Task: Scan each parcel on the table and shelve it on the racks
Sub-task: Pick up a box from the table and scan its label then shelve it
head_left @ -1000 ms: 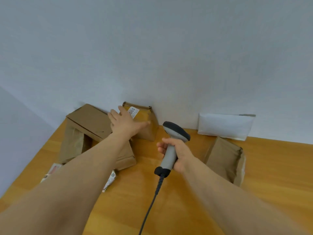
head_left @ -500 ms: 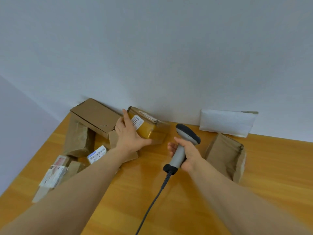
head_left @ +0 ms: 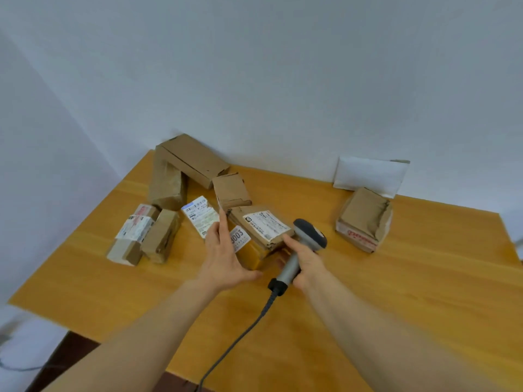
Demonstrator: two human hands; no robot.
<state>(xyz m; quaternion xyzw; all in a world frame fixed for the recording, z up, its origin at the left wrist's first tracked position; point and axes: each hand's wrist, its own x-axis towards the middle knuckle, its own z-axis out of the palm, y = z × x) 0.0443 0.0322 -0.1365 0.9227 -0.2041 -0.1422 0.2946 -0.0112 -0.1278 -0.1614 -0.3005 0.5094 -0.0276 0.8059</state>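
Parcel [head_left: 266, 226] touched by flat left hand [head_left: 225, 258]; right hand [head_left: 308, 260] grips scanner [head_left: 310, 235].

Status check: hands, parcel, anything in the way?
Left hand flat against labelled parcel. Right hand grips scanner beside it. Other parcels close on left.

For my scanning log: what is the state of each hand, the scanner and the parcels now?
left hand: open, fingers straight against the labelled parcel
right hand: grips the scanner
labelled parcel: label facing up
white envelope: leaning on the wall
right parcel: wrapping crumpled
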